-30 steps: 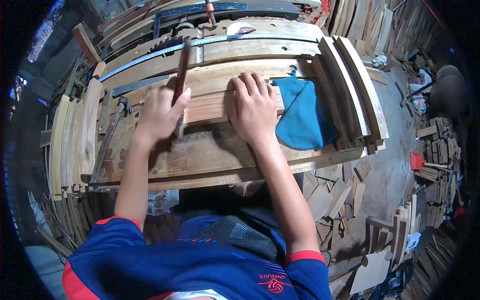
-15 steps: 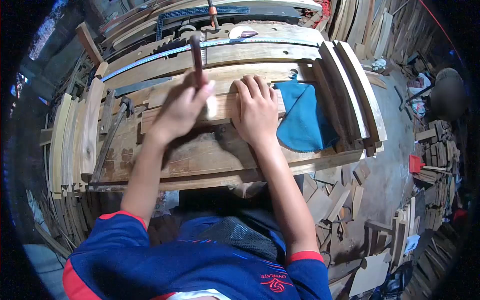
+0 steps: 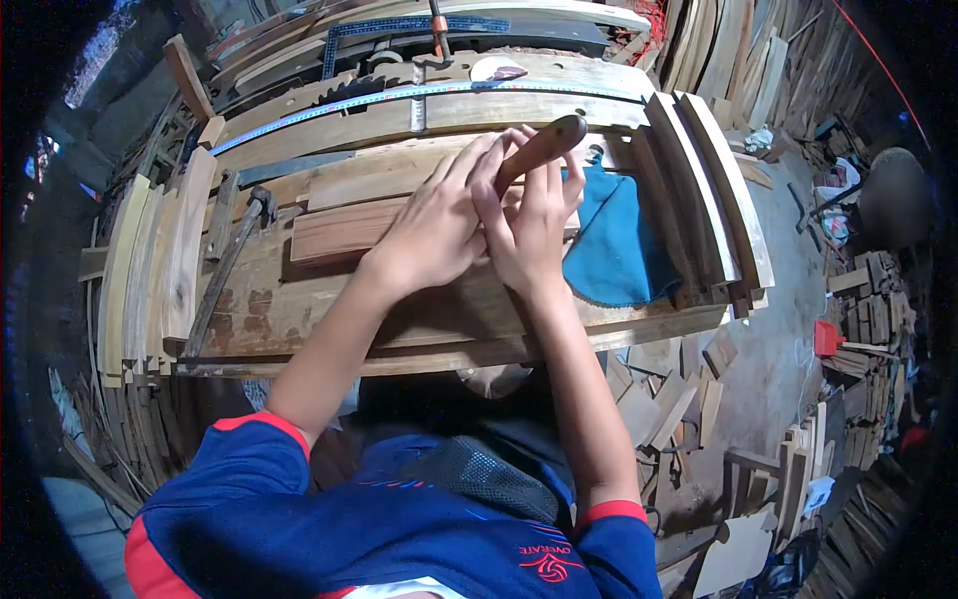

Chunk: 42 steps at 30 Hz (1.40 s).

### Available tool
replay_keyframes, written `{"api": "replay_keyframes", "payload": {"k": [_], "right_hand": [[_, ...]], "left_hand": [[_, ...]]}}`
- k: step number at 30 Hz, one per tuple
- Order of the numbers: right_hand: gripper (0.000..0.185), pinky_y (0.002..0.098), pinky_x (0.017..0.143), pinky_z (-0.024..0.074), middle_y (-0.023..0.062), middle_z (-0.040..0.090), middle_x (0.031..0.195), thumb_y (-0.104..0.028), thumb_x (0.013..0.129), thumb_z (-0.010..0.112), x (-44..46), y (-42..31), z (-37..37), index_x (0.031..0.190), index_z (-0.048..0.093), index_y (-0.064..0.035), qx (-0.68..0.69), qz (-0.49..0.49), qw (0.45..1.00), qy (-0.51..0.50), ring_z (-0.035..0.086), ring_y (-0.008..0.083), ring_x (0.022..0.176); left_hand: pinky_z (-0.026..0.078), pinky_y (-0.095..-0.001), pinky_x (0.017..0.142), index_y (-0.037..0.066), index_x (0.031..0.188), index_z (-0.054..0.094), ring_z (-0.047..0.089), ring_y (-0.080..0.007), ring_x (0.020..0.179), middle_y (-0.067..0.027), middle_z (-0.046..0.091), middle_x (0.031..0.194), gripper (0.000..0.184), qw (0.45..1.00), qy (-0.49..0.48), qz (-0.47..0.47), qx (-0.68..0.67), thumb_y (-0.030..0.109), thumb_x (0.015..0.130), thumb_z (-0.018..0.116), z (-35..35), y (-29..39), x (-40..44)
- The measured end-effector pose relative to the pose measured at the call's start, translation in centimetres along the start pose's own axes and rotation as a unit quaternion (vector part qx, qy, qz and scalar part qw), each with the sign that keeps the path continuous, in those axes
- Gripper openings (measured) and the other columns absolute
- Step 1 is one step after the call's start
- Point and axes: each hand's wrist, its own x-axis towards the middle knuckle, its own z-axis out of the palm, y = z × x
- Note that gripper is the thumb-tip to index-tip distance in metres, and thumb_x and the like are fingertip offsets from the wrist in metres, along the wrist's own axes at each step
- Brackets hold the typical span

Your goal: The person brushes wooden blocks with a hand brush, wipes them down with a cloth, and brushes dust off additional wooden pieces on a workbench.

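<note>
My left hand (image 3: 431,232) is closed round a tool with a dark wooden handle (image 3: 544,152), which tilts up to the right; the tool's lower part is hidden between my hands. My right hand (image 3: 532,235) is right beside it, thumb and fingers apart, in touch with the handle's lower end or very close to it. Beneath both hands lies a reddish wooden block (image 3: 344,235), its right part mostly covered. Just right of my right hand, a teal cloth (image 3: 614,245) is spread on the wooden workbench (image 3: 429,324).
A hammer (image 3: 232,265) lies at the bench's left, near upright boards (image 3: 185,260). Curved boards (image 3: 707,190) stand at its right end. Across the back run a measuring tape (image 3: 369,101) and a blue metal square (image 3: 419,24). Wood offcuts (image 3: 671,404) litter the floor.
My left hand has moved right with the tool to meet my right hand, and the handle now tilts right. My right hand's fingers, earlier flat on the block, are raised and more spread.
</note>
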Motion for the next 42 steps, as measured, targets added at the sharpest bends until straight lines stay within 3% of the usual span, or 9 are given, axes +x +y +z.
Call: {"api": "replay_keyframes", "payload": {"k": [6, 10, 11, 14, 18, 22, 26, 32, 42], "right_hand": [[0.024, 0.0544, 0.077, 0.0493, 0.0246, 0.060, 0.103, -0.007, 0.093, 0.062, 2.0, 0.5, -2.8, 0.113, 0.056, 0.0028, -0.050, 0.022, 0.997, 0.046, 0.061, 0.0458, 0.091], [0.020, 0.0581, 0.064, 0.0523, 0.0249, 0.061, 0.102, -0.008, 0.091, 0.061, 3.0, -1.5, -1.9, 0.107, 0.052, 0.0011, -0.118, 0.062, 0.987, -0.092, 0.065, 0.0487, 0.077], [0.029, 0.0499, 0.066, 0.0587, 0.0258, 0.060, 0.106, -0.004, 0.085, 0.067, 2.9, -2.1, -0.7, 0.109, 0.052, 0.0029, -0.131, 0.049, 0.981, -0.138, 0.069, 0.0466, 0.083], [0.021, 0.0566, 0.074, 0.0534, 0.0298, 0.061, 0.105, -0.005, 0.093, 0.061, 2.1, -3.8, 1.6, 0.110, 0.051, 0.0040, 0.109, -0.003, 0.985, -0.137, 0.066, 0.0507, 0.088], [0.025, 0.0569, 0.074, 0.0498, 0.0302, 0.066, 0.092, -0.007, 0.097, 0.058, 1.2, -0.4, 1.6, 0.120, 0.052, 0.0026, 0.203, 0.106, 0.966, -0.118, 0.066, 0.0496, 0.087], [0.018, 0.0543, 0.069, 0.0543, 0.0240, 0.070, 0.089, -0.010, 0.098, 0.058, 3.0, 0.7, -2.6, 0.114, 0.058, -0.0014, -0.013, 0.085, 0.994, -0.063, 0.069, 0.0456, 0.077], [0.019, 0.0455, 0.066, 0.0573, 0.0144, 0.067, 0.085, -0.009, 0.087, 0.064, 2.4, -1.7, -0.5, 0.104, 0.058, -0.0050, -0.186, -0.005, 0.977, -0.103, 0.071, 0.0328, 0.077], [0.016, 0.0413, 0.070, 0.0554, 0.0098, 0.065, 0.093, -0.018, 0.089, 0.067, 0.9, -4.1, 5.0, 0.100, 0.061, -0.0078, -0.097, -0.099, 0.983, -0.118, 0.069, 0.0282, 0.088], [0.021, 0.0436, 0.079, 0.0529, 0.0100, 0.071, 0.107, -0.024, 0.090, 0.074, 0.3, -3.8, 5.2, 0.104, 0.069, -0.0081, -0.082, -0.096, 0.983, -0.132, 0.065, 0.0324, 0.087]], "left_hand": [[0.027, -0.0542, 0.124, 0.002, 0.163, 0.027, 0.038, -0.0437, 0.147, -0.0286, 0.036, 0.160, 0.111, 0.982, -0.074, -0.024, 0.171, 0.058, 0.082, 0.079, -3.6, -2.0, -2.2], [0.029, -0.0554, 0.121, 0.002, 0.161, 0.033, 0.039, -0.0420, 0.146, -0.0254, 0.042, 0.156, 0.123, 0.972, -0.142, -0.085, 0.164, 0.072, 0.072, 0.080, -3.2, -3.0, -3.1], [0.032, -0.0543, 0.118, 0.001, 0.159, 0.036, 0.042, -0.0405, 0.142, -0.0232, 0.046, 0.151, 0.122, 0.973, -0.119, -0.088, 0.176, 0.071, 0.069, 0.082, -2.9, -2.6, -3.1], [0.033, -0.0526, 0.116, 0.001, 0.157, 0.038, 0.046, -0.0393, 0.137, -0.0222, 0.049, 0.146, 0.120, 0.961, -0.167, -0.161, 0.151, 0.068, 0.069, 0.083, -3.0, -3.1, -2.6], [0.034, -0.0495, 0.115, 0.001, 0.157, 0.040, 0.048, -0.0372, 0.135, -0.0212, 0.051, 0.142, 0.112, 0.975, -0.109, -0.101, 0.166, 0.063, 0.074, 0.082, -2.5, -3.5, -3.3], [0.034, -0.0495, 0.117, 0.002, 0.160, 0.035, 0.046, -0.0381, 0.138, -0.0230, 0.049, 0.147, 0.115, 0.972, -0.117, -0.115, 0.168, 0.058, 0.074, 0.086, -2.8, -2.9, -3.0], [0.033, -0.0509, 0.120, 0.001, 0.159, 0.036, 0.043, -0.0385, 0.144, -0.0227, 0.045, 0.155, 0.119, 0.992, -0.038, -0.059, 0.101, 0.060, 0.069, 0.088, -4.4, -3.1, -3.3], [0.038, -0.0478, 0.115, 0.000, 0.158, 0.035, 0.044, -0.0366, 0.146, -0.0246, 0.040, 0.160, 0.129, 0.974, 0.219, -0.010, 0.055, 0.074, 0.064, 0.084, -13.5, 3.8, -3.3], [0.038, -0.0488, 0.114, -0.001, 0.155, 0.038, 0.047, -0.0361, 0.143, -0.0219, 0.045, 0.155, 0.125, 0.764, 0.523, 0.164, -0.342, 0.068, 0.063, 0.086, -15.7, 7.9, -5.0]]}}
